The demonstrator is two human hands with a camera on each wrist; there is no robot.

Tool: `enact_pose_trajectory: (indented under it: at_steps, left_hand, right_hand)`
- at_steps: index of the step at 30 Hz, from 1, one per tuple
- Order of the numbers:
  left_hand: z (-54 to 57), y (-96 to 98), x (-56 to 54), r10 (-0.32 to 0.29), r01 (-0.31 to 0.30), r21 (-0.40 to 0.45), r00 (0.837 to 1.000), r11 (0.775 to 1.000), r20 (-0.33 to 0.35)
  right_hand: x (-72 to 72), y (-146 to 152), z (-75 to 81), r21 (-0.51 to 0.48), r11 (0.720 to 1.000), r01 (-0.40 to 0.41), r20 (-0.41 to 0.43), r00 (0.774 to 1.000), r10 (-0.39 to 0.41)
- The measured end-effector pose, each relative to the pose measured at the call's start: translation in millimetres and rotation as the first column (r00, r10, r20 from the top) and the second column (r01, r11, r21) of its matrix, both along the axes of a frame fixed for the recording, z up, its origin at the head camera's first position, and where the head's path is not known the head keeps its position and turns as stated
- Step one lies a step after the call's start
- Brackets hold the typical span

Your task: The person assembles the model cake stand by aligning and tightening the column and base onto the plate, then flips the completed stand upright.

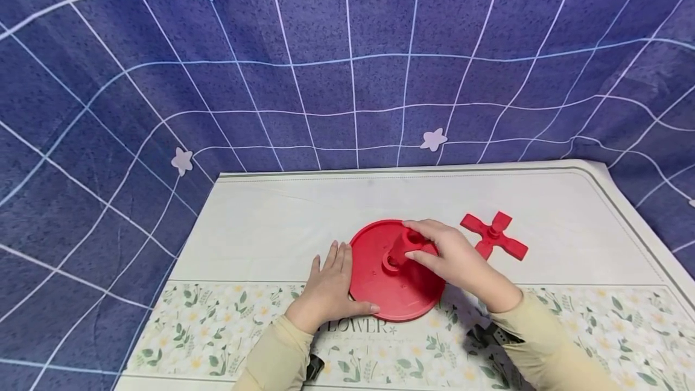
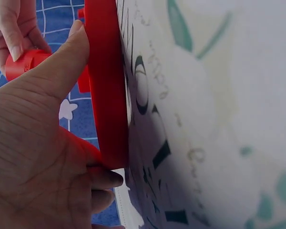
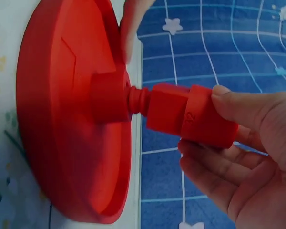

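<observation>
A round red plastic base [image 1: 404, 303] with a raised rim lies on the table, a short socket [image 3: 107, 98] standing up at its middle. My left hand [image 1: 328, 288] rests against the left side of the base, fingers straight along the edge and thumb at the near rim. My right hand [image 1: 453, 255] holds a red cylindrical connector [image 3: 181, 112] between thumb and fingers. Its narrow ridged stem [image 3: 137, 100] points down, the tip right at the socket's mouth. The connector leans over the base in the head view.
To the right of the base lies a red four-armed cross piece [image 1: 494, 232] with a small hub. A white cloth with a flowered band [image 1: 228, 318] covers the table. Behind it hangs a dark blue curtain [image 1: 380, 83] with a line grid and stars.
</observation>
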State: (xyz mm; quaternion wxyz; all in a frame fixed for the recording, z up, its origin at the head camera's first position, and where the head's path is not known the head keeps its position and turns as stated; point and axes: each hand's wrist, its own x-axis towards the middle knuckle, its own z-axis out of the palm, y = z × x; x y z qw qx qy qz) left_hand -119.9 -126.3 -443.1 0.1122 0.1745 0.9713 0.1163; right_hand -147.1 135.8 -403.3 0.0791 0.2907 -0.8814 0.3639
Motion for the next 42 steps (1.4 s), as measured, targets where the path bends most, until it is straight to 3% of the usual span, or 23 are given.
enact_pose_trajectory:
  at_steps: [9, 16, 24, 30, 34, 38, 42]
  left_hand:
    - [-0.6, 0.3, 0.1, -0.001, 0.001, 0.001, 1.000, 1.000, 0.000]
    - [-0.7, 1.8, 0.8, 0.003, -0.003, 0.010, 1.000, 1.000, 0.009]
    - [-1.1, -0.2, 0.5, 0.002, -0.002, 0.001, 1.000, 1.000, 0.003]
    - [0.3, -0.3, 1.4, 0.000, 0.000, -0.001, 1.000, 1.000, -0.003]
    - [-0.2, 0.0, 1.5, 0.004, -0.004, 0.000, 1.000, 1.000, -0.001]
    - [-0.2, 0.4, 1.1, 0.008, -0.008, 0.001, 1.000, 1.000, 0.002]
    - [1.0, 0.7, 1.4, 0.009, -0.009, -0.007, 1.000, 1.000, 0.000]
  right_hand:
    - [-0.7, -19, 4.5, 0.119, 0.991, -0.062, -0.084, 0.994, 0.073]
    - [-2.0, -23, -0.3, 0.187, 0.982, -0.032, -0.115, 0.992, 0.055]
    - [-2.7, -27, -4.4, 0.152, 0.988, 0.022, -0.097, 0.995, -0.007]
    - [-1.9, -23, -6.6, 0.116, 0.993, 0.013, -0.074, 0.997, -0.004]
    - [-3.1, -19, -7.9, 0.041, 0.997, -0.070, -0.033, 0.997, 0.071]
    - [-6.4, -16, -9.8, -0.041, 0.980, -0.196, 0.035, 0.980, 0.197]
    - [-8.8, -16, -11.3, -0.077, 0.976, -0.206, 0.110, 0.971, 0.214]
